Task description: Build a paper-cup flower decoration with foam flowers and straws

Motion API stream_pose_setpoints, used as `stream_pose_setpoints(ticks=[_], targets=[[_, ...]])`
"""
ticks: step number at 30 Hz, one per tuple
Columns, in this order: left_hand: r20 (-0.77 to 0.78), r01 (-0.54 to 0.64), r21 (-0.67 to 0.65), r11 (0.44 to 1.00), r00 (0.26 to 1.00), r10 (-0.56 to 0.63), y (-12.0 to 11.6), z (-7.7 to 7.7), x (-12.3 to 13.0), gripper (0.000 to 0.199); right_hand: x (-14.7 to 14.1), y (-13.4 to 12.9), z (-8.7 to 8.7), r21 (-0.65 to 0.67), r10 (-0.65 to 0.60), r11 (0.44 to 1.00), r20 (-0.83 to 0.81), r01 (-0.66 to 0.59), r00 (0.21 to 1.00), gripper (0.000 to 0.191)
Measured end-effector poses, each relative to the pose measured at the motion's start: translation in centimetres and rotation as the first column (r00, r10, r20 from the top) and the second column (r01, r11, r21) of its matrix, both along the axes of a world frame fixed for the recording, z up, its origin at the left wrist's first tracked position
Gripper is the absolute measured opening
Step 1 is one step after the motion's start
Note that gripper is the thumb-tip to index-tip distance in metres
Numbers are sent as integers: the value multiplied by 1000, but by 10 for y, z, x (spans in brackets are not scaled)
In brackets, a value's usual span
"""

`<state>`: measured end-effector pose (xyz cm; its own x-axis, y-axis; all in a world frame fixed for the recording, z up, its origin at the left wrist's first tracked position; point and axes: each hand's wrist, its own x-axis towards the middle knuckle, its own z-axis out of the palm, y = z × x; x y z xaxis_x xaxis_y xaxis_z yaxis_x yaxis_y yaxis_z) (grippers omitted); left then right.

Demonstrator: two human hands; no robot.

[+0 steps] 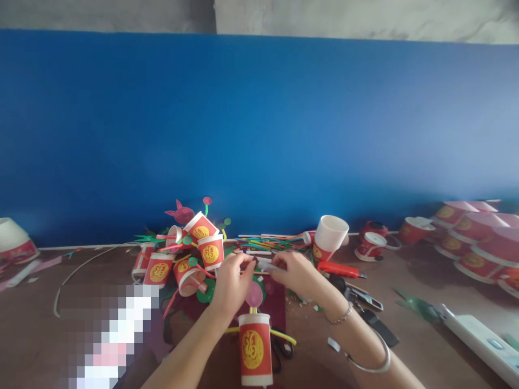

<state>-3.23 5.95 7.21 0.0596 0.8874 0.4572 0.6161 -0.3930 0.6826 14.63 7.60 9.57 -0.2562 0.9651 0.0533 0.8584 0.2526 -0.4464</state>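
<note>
My left hand (233, 283) is closed in a pinch on a small dark piece that looks like a pen cap (255, 259). Just right of it, my right hand (295, 273) grips a whitish marker pen (267, 266), its tip end pointing at the left hand. The two hands nearly meet above the table. Below them stands a red and white paper cup (254, 351) with a yellow emblem. A pink paper disc (254, 294) rises from it on yellow straws, and a yellow straw (284, 336) sticks out at its side.
Decorated paper cups (158, 270) pile up at left. Behind the hands lie colourful straws (267, 240). Rightward are stacked cups (330, 237), a red utility knife (340, 269), a white glue gun or similar tool (482, 337) and more cups (478, 265). A blue panel (259, 135) closes off the back.
</note>
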Motion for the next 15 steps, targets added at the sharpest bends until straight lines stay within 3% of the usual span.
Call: stream_pose_setpoints(ticks=[3,8,11,15], targets=[[-10,9,-3,1000,1000,-9,3,-2,-2,17,15,13,-10,40,-203,979,219,199,954,19],[-14,54,-29,998,998,-54,7,-3,-6,19,33,27,-20,32,-300,952,285,304,910,15],[-48,64,-27,998,997,-66,8,-4,-7,20,28,25,-18,48,-254,967,211,250,944,15],[-86,59,-18,998,994,-60,8,-8,-5,15,2,17,-17,-3,8,1000,-59,-9,998,19]])
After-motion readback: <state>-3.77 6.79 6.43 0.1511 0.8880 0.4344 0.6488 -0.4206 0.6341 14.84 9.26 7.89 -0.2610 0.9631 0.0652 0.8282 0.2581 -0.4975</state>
